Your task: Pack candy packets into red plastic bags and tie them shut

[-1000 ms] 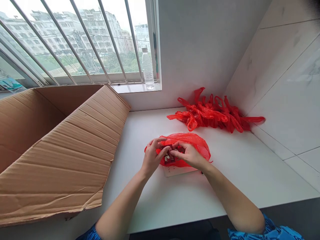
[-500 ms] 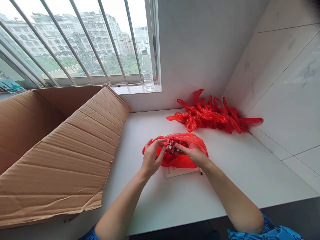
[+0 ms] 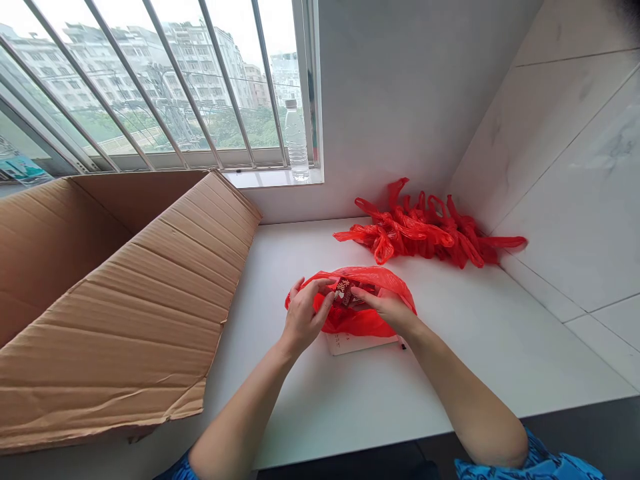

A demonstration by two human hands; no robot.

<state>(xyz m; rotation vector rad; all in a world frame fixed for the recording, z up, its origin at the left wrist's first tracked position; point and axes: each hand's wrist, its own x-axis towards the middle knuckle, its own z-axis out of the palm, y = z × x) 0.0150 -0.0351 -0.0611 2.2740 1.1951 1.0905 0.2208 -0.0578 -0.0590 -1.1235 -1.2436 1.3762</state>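
A red plastic bag [image 3: 370, 324] lies with its mouth spread wide on the white table. Inside the mouth is a small dark red packet [image 3: 344, 291] with pale lettering. My right hand [image 3: 387, 308] reaches in from the right and grips the packet, thumb on top. From the left, my left hand [image 3: 305, 313] has its thumb and forefinger closed at the packet's left edge, while its other fingers are by the bag's rim. More dark red wrappers show partly under my right hand. A notebook or pad [image 3: 357, 343] with writing sticks out from under the bag.
Several knotted red bags [image 3: 415, 230] are heaped against the back wall. On the left stands a big open cardboard box [image 3: 150, 300]. A clear water bottle [image 3: 297, 147] is on the sill of the barred window. A tiled wall [image 3: 575, 173] bounds the right.
The packet has tilted slightly between my fingers. Both hands stay at the bag in nearly the same place.
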